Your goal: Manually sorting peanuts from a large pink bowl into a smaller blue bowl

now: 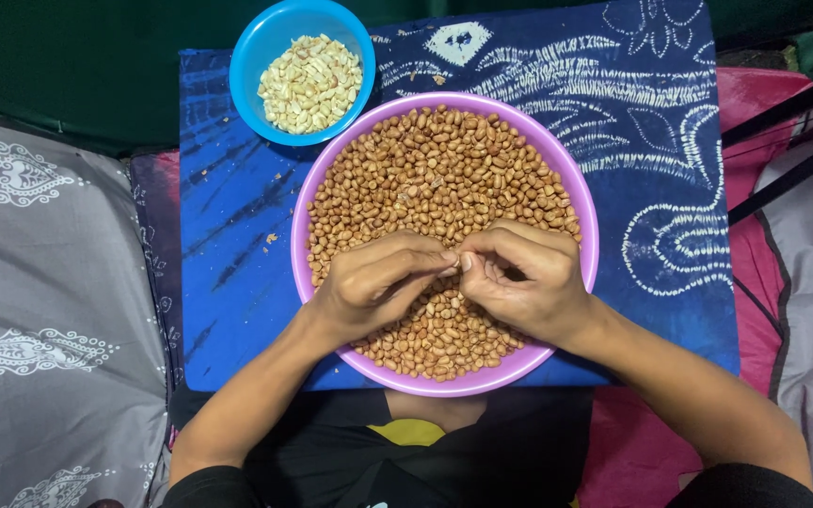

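Covering most of the view, a blue cloth [670, 216] with white patterns lies spread under everything, grey patterned pillows [49, 310] to one side. On the cloth sits a wide purple bowl [587, 246] heaped with brown-skinned peanuts [444, 169]. Just beyond its far rim, touching it, stands a smaller blue bowl [254, 56] holding pale peeled peanuts [310, 83]. Over the purple bowl's near half, the left hand [374, 282] and right hand [519, 277] meet fingertip to fingertip, both pinched shut; whatever lies between the fingertips is too small to tell.
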